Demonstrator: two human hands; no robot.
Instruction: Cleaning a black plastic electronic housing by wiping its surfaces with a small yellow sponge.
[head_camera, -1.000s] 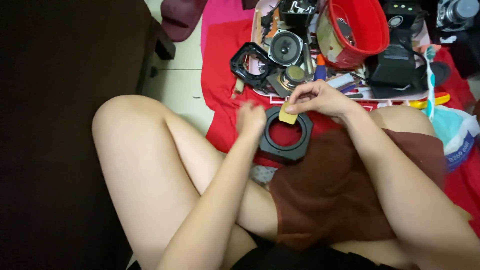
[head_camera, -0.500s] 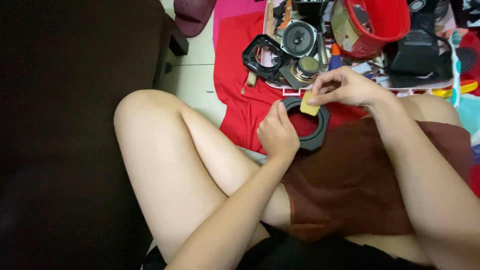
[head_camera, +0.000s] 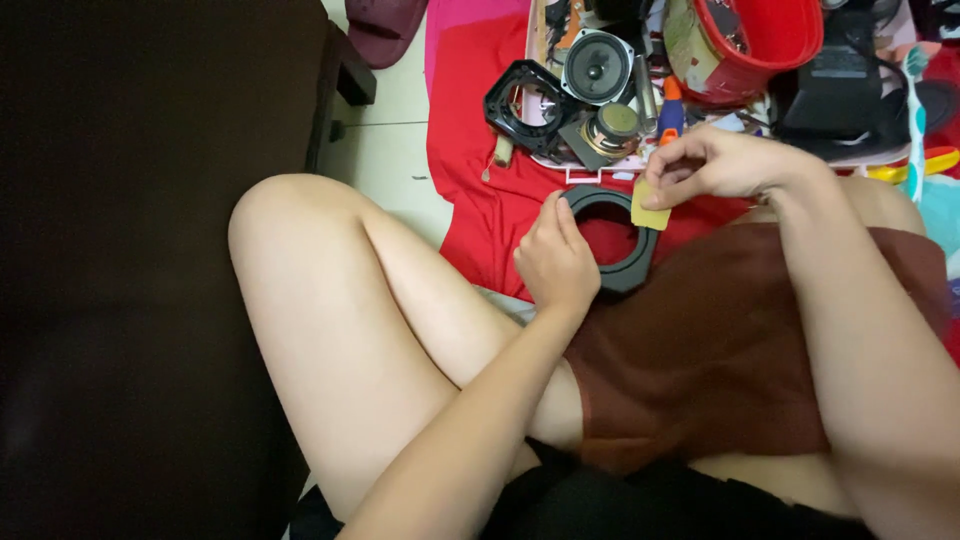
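Your left hand (head_camera: 556, 262) is clamped on the near-left rim of the black speaker frame (head_camera: 628, 268), which rests against your knee over the red cloth (head_camera: 470, 190), its round opening facing up at you; a ring like this has no clear long axis. Your right hand (head_camera: 712, 165), just up and right of the frame, pinches a small yellow pad (head_camera: 648, 214) whose lower edge touches the frame's far rim. Since half a second ago, your left hand has closed further round the rim. Beyond your right hand lie a loose speaker (head_camera: 597, 67) and a red bucket (head_camera: 770, 40).
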